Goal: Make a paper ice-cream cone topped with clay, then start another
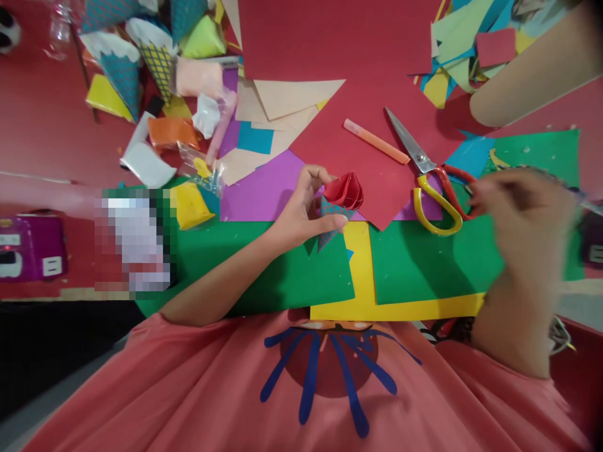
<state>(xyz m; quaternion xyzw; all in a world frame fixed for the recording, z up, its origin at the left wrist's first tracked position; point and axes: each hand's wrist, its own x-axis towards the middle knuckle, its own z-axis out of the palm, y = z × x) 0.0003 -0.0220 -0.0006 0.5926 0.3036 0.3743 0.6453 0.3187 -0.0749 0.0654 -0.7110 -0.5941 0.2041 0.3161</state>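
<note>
A pink shirt (211,383) nearest, the left hand (299,210) pinches a cone (334,208), long axis slanting, tip down-left; right hand (527,204) blurred, grip unclear.

Coloured paper (282,270) on red table (42,119)

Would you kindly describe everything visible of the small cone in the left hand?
The small cone looks like paper, teal with a fine reddish lattice; red, paper-like folds rise from its mouth. It leans, tip down toward the picture's left, over the green sheet. The left hand pinches it, thumb in front, partly hiding its side.
</note>
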